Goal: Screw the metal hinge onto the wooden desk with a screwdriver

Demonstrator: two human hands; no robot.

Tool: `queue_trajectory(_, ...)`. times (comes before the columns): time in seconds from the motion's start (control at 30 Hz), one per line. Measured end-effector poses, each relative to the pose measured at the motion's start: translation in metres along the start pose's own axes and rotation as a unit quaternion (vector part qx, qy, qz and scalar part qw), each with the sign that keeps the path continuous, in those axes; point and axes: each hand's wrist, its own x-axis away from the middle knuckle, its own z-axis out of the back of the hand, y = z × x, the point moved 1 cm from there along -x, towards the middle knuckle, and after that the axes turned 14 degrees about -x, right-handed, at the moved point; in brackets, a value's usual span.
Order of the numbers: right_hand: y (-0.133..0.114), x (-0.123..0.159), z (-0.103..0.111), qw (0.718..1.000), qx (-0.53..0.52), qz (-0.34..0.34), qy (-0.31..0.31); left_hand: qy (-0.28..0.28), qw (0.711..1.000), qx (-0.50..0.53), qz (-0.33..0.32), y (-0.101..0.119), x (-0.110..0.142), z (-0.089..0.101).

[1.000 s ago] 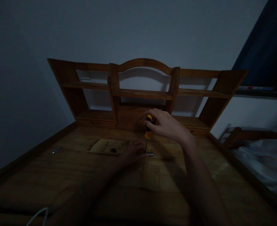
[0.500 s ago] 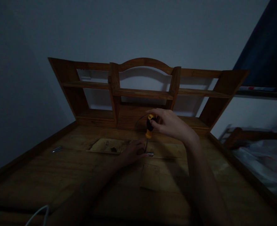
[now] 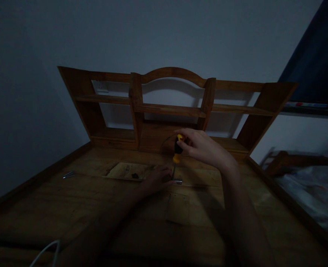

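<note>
A screwdriver (image 3: 176, 158) with a yellow and black handle stands nearly upright, its shaft pointing down at the desktop. Around the top of its handle, the fingers of my right hand (image 3: 199, 146) are closed. My left hand (image 3: 158, 177) rests low on the wood beside the screwdriver's tip, fingers curled together. Just to the right of those fingertips a small shiny metal piece (image 3: 177, 181) sticks out, and the left fingers close on it. The screwdriver's tip is hidden in the dark by the left fingers.
A wooden shelf unit (image 3: 169, 110) stands along the desk's back against the wall. Several thin metal pieces (image 3: 68, 174) lie at the left of the desktop (image 3: 97, 200). A white cable (image 3: 45, 250) loops at the front left. Bedding (image 3: 311, 193) is at the right.
Both hands stay in nearly the same place. The right fingers have shifted slightly on the screwdriver's handle, and the view has moved a little.
</note>
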Motion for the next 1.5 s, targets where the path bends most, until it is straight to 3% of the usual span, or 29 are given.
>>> queue_trajectory(0.2, -0.004, -0.002, -0.006, 0.993, 0.095, -0.047, 0.042, 0.004, 1.000, 0.009, 0.000, 0.000, -0.001, 0.001)
queue_trajectory(0.47, 0.001, 0.000, -0.002, 1.000, 0.011, 0.007, -0.003, 0.000, 1.000, 0.015, -0.002, 0.000, 0.000, 0.000)
queue_trajectory(0.7, -0.004, -0.004, -0.012, 0.992, 0.108, -0.041, 0.045, -0.003, 1.000, 0.006, 0.000, -0.002, 0.000, -0.002)
queue_trajectory(0.97, 0.000, -0.001, -0.003, 1.000, 0.015, 0.013, 0.007, 0.000, 1.000, 0.011, -0.003, 0.000, 0.000, 0.000)
queue_trajectory(1.23, -0.006, -0.005, -0.013, 0.992, 0.112, -0.038, 0.049, 0.009, 1.000, 0.001, -0.012, 0.003, -0.001, 0.002)
queue_trajectory(1.5, 0.002, -0.003, -0.007, 1.000, 0.026, -0.003, 0.013, -0.009, 1.000, 0.002, -0.001, 0.002, -0.001, 0.003)
